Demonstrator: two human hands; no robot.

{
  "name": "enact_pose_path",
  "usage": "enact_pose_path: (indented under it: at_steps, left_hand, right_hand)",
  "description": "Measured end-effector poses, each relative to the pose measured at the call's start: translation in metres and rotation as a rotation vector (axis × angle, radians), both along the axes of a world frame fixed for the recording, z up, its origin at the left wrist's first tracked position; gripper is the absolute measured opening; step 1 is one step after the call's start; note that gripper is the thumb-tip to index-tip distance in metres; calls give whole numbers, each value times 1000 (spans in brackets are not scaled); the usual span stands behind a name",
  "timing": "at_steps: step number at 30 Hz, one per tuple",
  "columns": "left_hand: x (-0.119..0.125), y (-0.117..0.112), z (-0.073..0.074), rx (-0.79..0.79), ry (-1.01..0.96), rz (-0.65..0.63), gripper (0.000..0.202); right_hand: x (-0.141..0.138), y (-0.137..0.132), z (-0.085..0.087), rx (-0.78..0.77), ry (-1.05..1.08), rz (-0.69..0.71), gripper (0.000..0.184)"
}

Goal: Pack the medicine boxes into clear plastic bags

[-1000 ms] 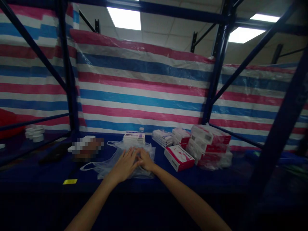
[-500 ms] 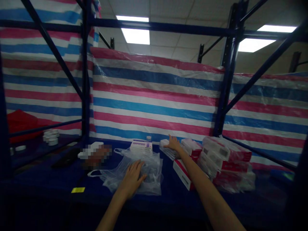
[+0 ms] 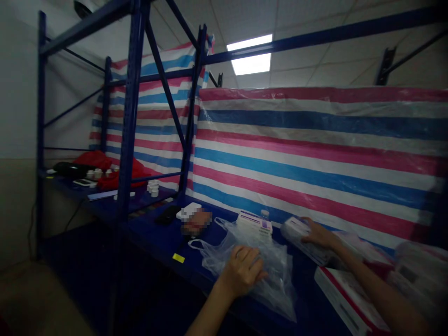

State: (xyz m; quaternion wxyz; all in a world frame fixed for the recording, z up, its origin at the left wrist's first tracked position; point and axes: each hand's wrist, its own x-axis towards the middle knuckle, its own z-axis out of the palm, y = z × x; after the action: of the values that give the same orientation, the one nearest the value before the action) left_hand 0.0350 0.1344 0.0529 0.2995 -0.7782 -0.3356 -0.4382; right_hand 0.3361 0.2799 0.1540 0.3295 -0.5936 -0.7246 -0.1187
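Note:
My left hand (image 3: 243, 269) rests on a clear plastic bag (image 3: 280, 280) that lies flat with its loop handles to the left. Its fingers are curled into the film. Farther right, my right hand (image 3: 320, 234) is closed over the end of a white plastic-wrapped pack (image 3: 296, 228), thumb and fingers on either side. Behind the bag sits a white and purple box (image 3: 254, 225) with a small clear vial (image 3: 265, 214) at its back. A white and red box (image 3: 350, 296) lies under my right forearm.
Plastic-wrapped boxes (image 3: 420, 270) are stacked at the right. A blurred-out item (image 3: 196, 221), a black object (image 3: 168, 214) and a yellow label (image 3: 178, 258) lie leftward on the blue shelf. A blue rack post (image 3: 128, 140) rises at left; striped sheeting (image 3: 297, 154) hangs behind.
The view has swung left, showing more of the rack. My left hand's fingers have gone from spread to curled on the bag. My right hand has closed on the white pack.

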Motion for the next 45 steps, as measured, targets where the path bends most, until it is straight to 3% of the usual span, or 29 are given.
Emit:
enact_pose_path:
  at_steps: [3, 5, 9, 13, 16, 20, 23, 26, 30, 32, 34, 36, 39, 43, 45]
  left_hand:
    - [-3, -1, 27, 53, -60, 9, 27]
    - [-4, -5, 44, 88, -102, 15, 22]
    - [-1, -20, 67, 92, -241, -4, 18]
    - [6, -34, 78, -114, -317, -46, 16]
    - [4, -26, 79, -309, -282, -87, 17]
    - [-9, 12, 65, -637, -327, -254, 29]
    - [-17, 37, 57, -778, -289, -270, 29]
    - [-14, 46, 60, -744, -150, -164, 26]
    - [-7, 42, 73, -711, 7, -71, 19]
    - [-11, 36, 78, -660, 32, -21, 12]
    - [-22, 31, 82, -586, 8, 46, 10]
    - [-37, 26, 83, -531, -76, 110, 11]
    - [-51, 23, 79, -533, -257, 130, 14]
    - [-36, 26, 75, -626, -341, -66, 24]
    - [-24, 31, 76, -645, -291, -62, 31]
  right_hand:
    - [11, -4, 16, -161, -73, 70, 77]
    - [5, -18, 31, -167, -82, 86, 84]
    - [-41, -59, 54, -194, -129, 198, 88]
    - [-99, -87, 43, -202, -196, 342, 86]
    - [-125, -91, 17, -276, -247, 419, 86]
    - [-131, -79, -14, -455, -235, 590, 88]
    - [-120, -70, -21, -370, -55, 647, 73]
    - [-109, -71, -21, -221, 68, 614, 56]
    - [-102, -84, -19, -245, -62, 633, 43]
    - [-95, -89, -19, -193, -104, 560, 23]
    - [-82, -90, -21, -109, -80, 451, 15]
    - [-65, -89, -25, -53, 10, 347, 15]
    - [-44, -85, -34, -114, 204, 294, 17]
    - [-56, -92, -39, -186, 383, 432, 33]
    - [-71, -99, -36, -184, 370, 525, 44]
